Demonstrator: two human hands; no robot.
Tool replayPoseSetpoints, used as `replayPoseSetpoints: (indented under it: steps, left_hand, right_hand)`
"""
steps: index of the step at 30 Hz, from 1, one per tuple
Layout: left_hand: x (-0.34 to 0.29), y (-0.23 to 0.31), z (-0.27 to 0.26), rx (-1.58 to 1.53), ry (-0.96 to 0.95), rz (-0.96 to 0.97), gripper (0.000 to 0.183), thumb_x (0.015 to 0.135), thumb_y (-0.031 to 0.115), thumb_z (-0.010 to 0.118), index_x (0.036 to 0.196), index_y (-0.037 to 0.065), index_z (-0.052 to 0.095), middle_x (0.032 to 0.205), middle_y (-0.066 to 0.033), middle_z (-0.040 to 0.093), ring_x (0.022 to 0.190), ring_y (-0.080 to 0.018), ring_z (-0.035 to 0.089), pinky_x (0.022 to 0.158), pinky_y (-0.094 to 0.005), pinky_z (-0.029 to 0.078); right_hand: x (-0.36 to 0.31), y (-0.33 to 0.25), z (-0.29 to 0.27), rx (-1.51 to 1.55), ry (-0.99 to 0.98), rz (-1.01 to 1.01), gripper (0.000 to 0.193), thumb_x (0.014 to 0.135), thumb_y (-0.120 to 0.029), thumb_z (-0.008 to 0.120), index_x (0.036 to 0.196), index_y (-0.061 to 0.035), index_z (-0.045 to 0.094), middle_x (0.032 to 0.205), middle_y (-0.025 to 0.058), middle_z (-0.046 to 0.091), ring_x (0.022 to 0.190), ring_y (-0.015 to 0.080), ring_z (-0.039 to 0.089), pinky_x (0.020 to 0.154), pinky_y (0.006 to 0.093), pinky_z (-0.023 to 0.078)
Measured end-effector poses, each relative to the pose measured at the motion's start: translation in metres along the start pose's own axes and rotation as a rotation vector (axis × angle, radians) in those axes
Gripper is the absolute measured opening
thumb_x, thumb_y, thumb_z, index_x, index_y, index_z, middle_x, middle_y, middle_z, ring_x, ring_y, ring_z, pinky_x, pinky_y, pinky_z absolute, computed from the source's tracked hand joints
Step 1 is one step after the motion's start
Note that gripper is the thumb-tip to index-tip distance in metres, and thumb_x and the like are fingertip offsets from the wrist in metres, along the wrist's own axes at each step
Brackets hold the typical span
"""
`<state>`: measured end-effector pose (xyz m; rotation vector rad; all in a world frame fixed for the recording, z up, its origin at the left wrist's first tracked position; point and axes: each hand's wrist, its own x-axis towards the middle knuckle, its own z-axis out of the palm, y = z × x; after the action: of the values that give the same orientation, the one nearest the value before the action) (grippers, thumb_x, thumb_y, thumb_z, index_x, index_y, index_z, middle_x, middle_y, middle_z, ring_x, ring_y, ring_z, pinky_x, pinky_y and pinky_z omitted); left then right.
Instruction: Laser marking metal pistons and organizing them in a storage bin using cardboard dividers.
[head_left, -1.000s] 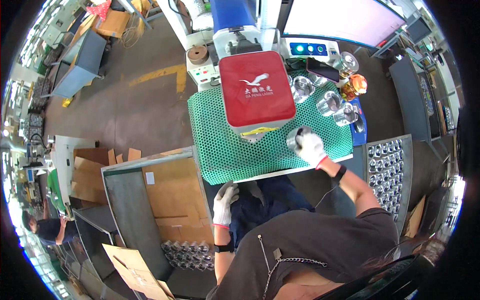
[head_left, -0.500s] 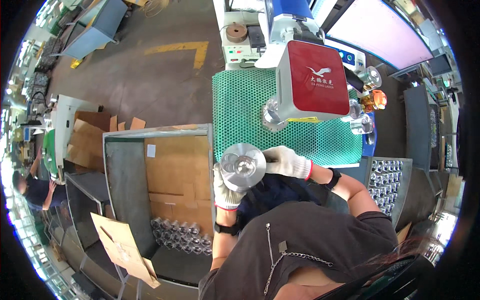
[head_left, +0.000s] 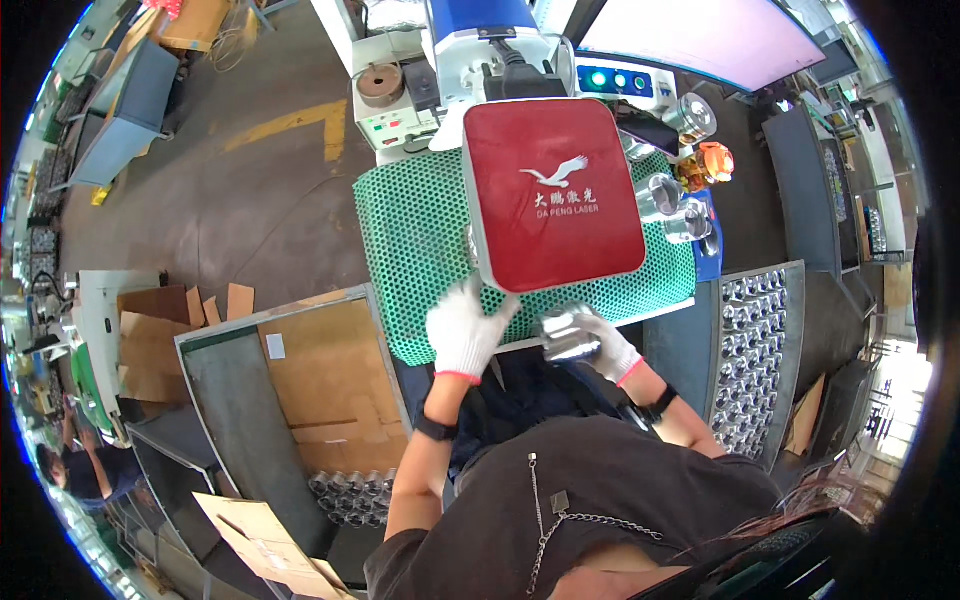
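My right hand (head_left: 612,350), in a white knit glove, is closed round a shiny metal piston (head_left: 570,333), tilted on its side at the front edge of the green perforated mat (head_left: 400,230). My left hand (head_left: 466,330), also gloved, is over the mat's front left part. Its thumb and fingers are spread, with the fingertips beside the lower left corner of the red laser head (head_left: 555,200). A sliver of bright metal shows at the left side of that head; what lies under it is hidden.
Several clear jars (head_left: 657,197) and an orange-lidded jar (head_left: 706,166) stand at the mat's right. A rack of metal pistons (head_left: 750,350) is at my right; a cardboard-lined bin (head_left: 330,390) holds more at my left. A control box (head_left: 400,125) and a lit button panel (head_left: 625,82) are behind.
Both hands held the piston together in front of me; now only the right has it, moved to the right and tilted. The left hand let go and reached forward to the laser head. My view shifted.
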<state>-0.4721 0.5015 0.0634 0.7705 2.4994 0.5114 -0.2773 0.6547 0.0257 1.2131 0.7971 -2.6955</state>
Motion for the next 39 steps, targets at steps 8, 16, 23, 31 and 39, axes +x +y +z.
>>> replayPoseSetpoints:
  steps: [8, 16, 23, 31, 39]
  left_hand:
    - [0.119, -0.041, 0.076, -0.185, 0.32, 0.195, 0.061, 0.074, 0.024, 0.072, 0.125, 0.001, 0.048, 0.121, -0.0195, 0.054, 0.097, -0.0286, 0.062, 0.078, -0.0387, 0.053]
    - [0.027, -0.06, -0.005, -1.524, 0.228, -0.129, 0.076, 0.078, 0.004, 0.073, 0.142, -0.001, 0.031, 0.125, -0.0159, 0.051, 0.104, -0.0219, 0.059, 0.089, -0.0322, 0.051]
    - [-0.122, -0.153, 0.031, -1.786, 0.237, -0.382, 0.054, 0.08, 0.001, 0.064, 0.13, 0.006, 0.045, 0.114, -0.0134, 0.061, 0.099, -0.0252, 0.062, 0.081, -0.0356, 0.055]
    - [-0.26, -0.222, 0.09, -1.857, 0.411, -0.737, 0.056, 0.081, 0.014, 0.066, 0.132, 0.011, 0.044, 0.112, -0.0101, 0.062, 0.098, -0.0258, 0.065, 0.076, -0.0396, 0.057]
    - [-0.297, -0.218, 0.094, -1.708, 0.495, -0.781, 0.04, 0.086, 0.031, 0.062, 0.118, 0.007, 0.057, 0.105, -0.011, 0.067, 0.091, -0.0285, 0.068, 0.078, -0.0453, 0.058]
  right_hand:
    - [-0.023, -0.021, -0.009, -0.094, 0.193, 0.019, 0.044, 0.087, -0.028, 0.061, 0.124, -0.0068, 0.05, 0.109, 0.0129, 0.065, 0.1, 0.0268, 0.066, 0.083, 0.0419, 0.056]
    - [0.1, -0.043, -0.006, -1.393, 0.311, -0.794, 0.073, 0.076, -0.037, 0.079, 0.133, -0.0078, 0.045, 0.133, 0.01, 0.054, 0.118, 0.0261, 0.056, 0.098, 0.0377, 0.047]
    - [0.206, -0.041, 0.008, -0.834, -0.417, -0.546, 0.049, 0.102, -0.042, 0.029, 0.139, -0.0112, 0.038, 0.145, 0.0089, 0.042, 0.132, 0.0238, 0.042, 0.112, 0.0415, 0.032]
    - [0.158, -0.053, 0.089, -1.16, -0.295, -0.705, 0.08, 0.072, -0.04, 0.074, 0.138, -0.0105, 0.039, 0.129, 0.0208, 0.047, 0.116, 0.0366, 0.048, 0.097, 0.0476, 0.042]
    - [0.158, -0.028, 0.128, -1.715, 0.133, -0.922, 0.061, 0.088, -0.03, 0.063, 0.139, -0.0122, 0.036, 0.093, 0.0038, 0.055, 0.082, 0.0166, 0.056, 0.076, 0.036, 0.05]
